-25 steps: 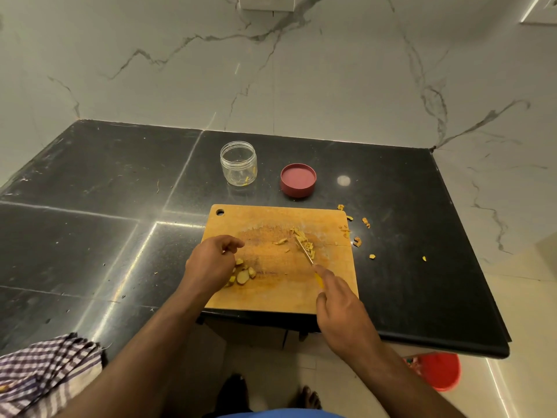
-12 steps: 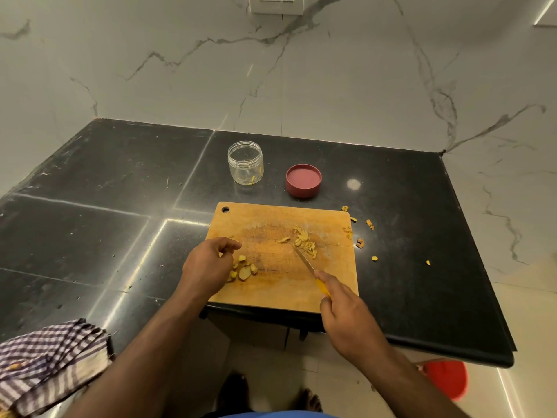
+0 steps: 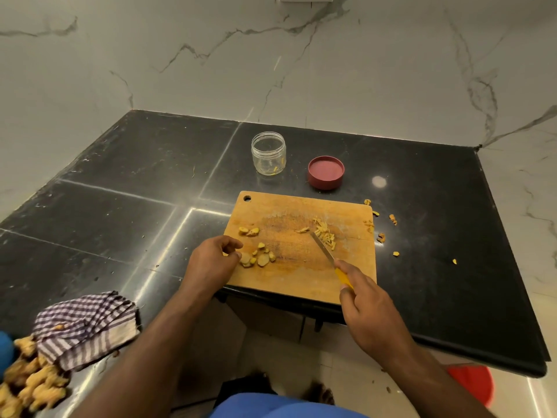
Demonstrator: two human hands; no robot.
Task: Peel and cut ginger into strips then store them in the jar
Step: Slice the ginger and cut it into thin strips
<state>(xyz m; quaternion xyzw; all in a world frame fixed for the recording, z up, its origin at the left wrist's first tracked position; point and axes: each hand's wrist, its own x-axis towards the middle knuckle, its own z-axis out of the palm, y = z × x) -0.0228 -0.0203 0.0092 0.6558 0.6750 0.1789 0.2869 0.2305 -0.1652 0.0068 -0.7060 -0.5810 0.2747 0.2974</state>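
There is a single view, from a camera worn on the person's head. It looks forward and steeply down over a black counter (image 3: pixel 126 188), close enough that both forearms enter from 6 o'clock. The wide lens bends the marble wall (image 3: pixel 211 55) at 12 o'clock. A wooden cutting board (image 3: pixel 301 206) sits just below centre. The floor (image 3: pixel 271 342) shows at 6 o'clock, beneath the counter's near edge.

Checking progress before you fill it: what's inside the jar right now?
The jar stands open, its red lid beside it. Through the clear wall, only a few yellow ginger bits show at the bottom near the right side; the rest looks empty. Nothing covers it.
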